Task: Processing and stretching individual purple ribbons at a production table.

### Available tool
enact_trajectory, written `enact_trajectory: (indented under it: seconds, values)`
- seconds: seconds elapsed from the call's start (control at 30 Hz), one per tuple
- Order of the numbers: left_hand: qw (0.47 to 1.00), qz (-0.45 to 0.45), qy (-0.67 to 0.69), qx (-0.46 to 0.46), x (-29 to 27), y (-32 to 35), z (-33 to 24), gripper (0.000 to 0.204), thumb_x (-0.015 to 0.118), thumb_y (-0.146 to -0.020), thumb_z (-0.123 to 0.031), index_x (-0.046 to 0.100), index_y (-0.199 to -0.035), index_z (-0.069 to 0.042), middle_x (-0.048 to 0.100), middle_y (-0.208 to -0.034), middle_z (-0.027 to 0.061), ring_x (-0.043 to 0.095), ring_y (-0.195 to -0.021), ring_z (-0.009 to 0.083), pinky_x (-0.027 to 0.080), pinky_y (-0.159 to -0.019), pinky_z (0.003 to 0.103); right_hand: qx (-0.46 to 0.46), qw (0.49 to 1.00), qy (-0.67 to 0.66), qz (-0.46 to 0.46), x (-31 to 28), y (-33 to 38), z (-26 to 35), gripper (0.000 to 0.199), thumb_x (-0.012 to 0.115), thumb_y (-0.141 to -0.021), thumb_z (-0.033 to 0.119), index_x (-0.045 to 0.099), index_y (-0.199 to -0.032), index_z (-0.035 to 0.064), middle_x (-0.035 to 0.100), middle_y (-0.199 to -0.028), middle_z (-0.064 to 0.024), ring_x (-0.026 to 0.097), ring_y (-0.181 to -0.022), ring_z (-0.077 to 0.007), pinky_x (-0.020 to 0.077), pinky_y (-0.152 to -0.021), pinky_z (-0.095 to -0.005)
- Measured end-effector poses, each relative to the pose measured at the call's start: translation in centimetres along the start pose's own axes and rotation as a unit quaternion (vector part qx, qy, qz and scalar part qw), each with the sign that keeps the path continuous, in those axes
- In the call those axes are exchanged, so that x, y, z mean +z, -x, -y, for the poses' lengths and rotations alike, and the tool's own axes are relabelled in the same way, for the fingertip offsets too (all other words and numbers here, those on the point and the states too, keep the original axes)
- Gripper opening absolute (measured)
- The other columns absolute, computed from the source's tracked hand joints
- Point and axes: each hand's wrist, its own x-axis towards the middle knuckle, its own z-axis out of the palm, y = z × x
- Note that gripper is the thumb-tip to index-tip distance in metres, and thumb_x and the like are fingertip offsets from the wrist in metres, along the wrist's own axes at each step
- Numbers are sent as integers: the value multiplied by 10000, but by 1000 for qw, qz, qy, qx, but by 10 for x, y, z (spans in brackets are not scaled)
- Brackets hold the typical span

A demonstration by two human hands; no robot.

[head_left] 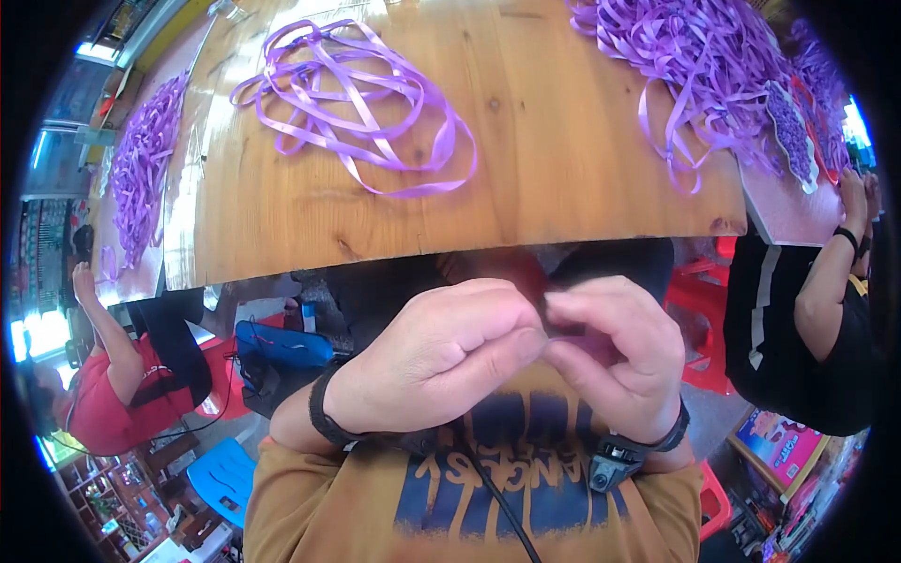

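Observation:
My left hand (441,352) and my right hand (624,347) meet in front of my chest, just below the near edge of the wooden table (554,159). Both have curled fingers, with thumbs and fingertips pinched close together. Whatever lies between them is hidden or too small to make out. Beyond my hands, a loose bundle of purple ribbon loops (375,103) rests on the table. A big heap of purple ribbon (694,66) covers the far right corner, some strands trailing toward the near edge.
More purple ribbon (150,164) is piled on a side table at left, where a person in red (127,399) sits. At right, another person in black (798,328) works beside a tray of small purple pieces (793,136). A blue stool (221,479) stands at lower left.

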Motion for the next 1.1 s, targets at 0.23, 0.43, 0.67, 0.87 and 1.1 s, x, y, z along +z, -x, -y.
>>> enact_trajectory:
  seconds: [0.23,0.43,0.67,0.87,1.1]
  values:
    - [999,17,49,5,2,5,0,66,534,-825,-53,553,-839,8,521,-772,65,479,-658,166,391,-598,268,-9,996,-70,53,-6,9,-7,214,690,-687,-45,655,-893,0,620,-816,-105,608,-671,-165,477,-553,-235]
    - [990,19,124,-58,7,7,3,94,546,-842,-89,549,-863,2,528,-810,29,471,-676,100,386,-594,241,-42,995,-89,36,-5,9,-9,209,677,-657,-70,658,-847,14,615,-783,-87,597,-636,-147,464,-533,-227]
    - [892,74,385,-224,2,4,1,137,519,-885,-143,504,-936,-17,484,-790,-19,434,-691,54,359,-603,198,-64,996,-55,41,-7,12,-9,274,667,-645,-107,662,-880,35,608,-795,-81,597,-686,-167,463,-575,-236]
    - [871,38,425,-242,6,1,-4,148,580,-847,-104,500,-947,-30,490,-814,-30,427,-717,22,354,-598,182,-106,993,15,43,-10,11,-6,296,675,-639,-113,661,-901,24,608,-811,-87,599,-682,-167,471,-580,-235]
    - [916,10,329,-228,7,-2,-8,122,582,-816,-26,506,-912,-25,480,-853,-26,416,-723,13,348,-611,164,-99,995,-1,26,-8,9,-10,300,669,-642,-116,652,-908,21,623,-841,-104,613,-708,-181,482,-599,-244]
